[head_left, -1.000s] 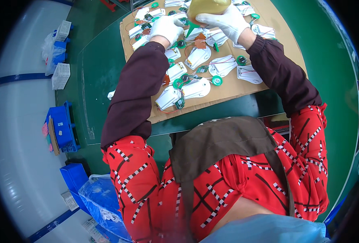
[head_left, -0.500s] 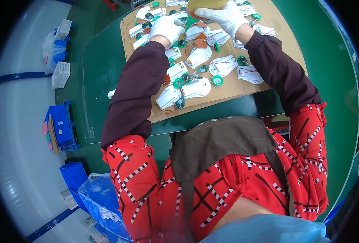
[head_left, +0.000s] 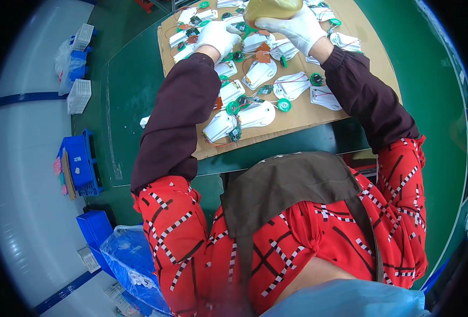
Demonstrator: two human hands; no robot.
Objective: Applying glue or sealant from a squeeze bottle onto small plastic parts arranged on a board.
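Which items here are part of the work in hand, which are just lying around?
In use: yellowish squeeze bottle gripped by the right hand; left hand on the white plastic shells with green discs; brown cardboard sheet.

Idle: blue plastic bins; white baskets; blue plastic bag.

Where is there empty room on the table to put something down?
The bare green table left of the cardboard sheet, and the green strip right of it. The cardboard is crowded with white parts, where the left hand and right hand work.

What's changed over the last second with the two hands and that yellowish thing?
Little. The right hand keeps its grip on the yellowish rounded object; both dipped slightly, then came back. The left hand stays resting on the parts on the cardboard sheet. The white assemblies lie unmoved.
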